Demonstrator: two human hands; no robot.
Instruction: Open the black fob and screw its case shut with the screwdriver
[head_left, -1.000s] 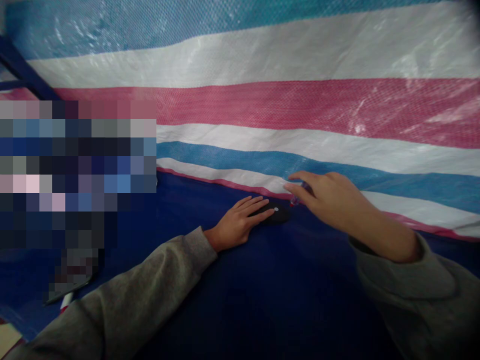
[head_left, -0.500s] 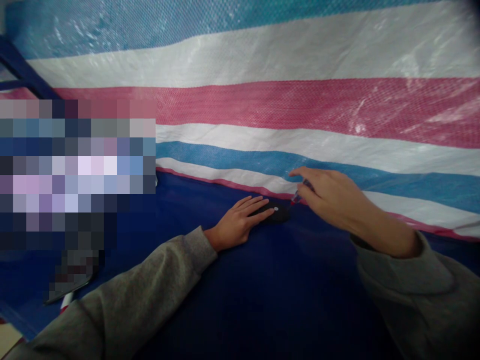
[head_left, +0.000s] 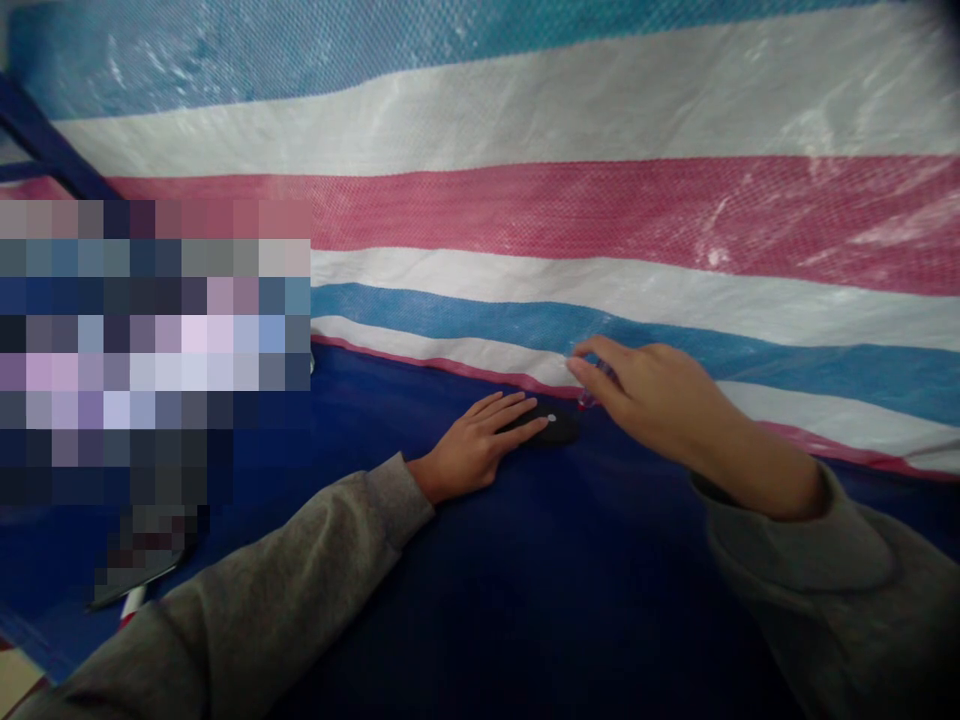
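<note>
My left hand point(head_left: 487, 445) lies flat with its fingers stretched out over a dark, low, rounded object point(head_left: 559, 432). A small pale oval shows on top of it, and my fingers cover its left part. Just to the right, my right hand point(head_left: 637, 390) is raised, thumb and index finger brought close together. A slim see-through tool with a red tip point(head_left: 582, 404) pokes out below its curled fingers, near the dark object's right end. Most of this tool is hidden by the hand, so its exact kind cannot be made out.
A dark blue surface point(head_left: 480, 600) lies under both hands. Behind it hangs a striped woven plastic sheet point(head_left: 525, 205) in blue, white and pink. At the left a blurred-out patch point(head_left: 150, 350) hides things. Below it lies a white and red stick-like thing point(head_left: 133, 603).
My right hand has shifted slightly left, and its index finger has bent down towards the thumb. The clear tool has turned with it. My left hand and the dark object have stayed put.
</note>
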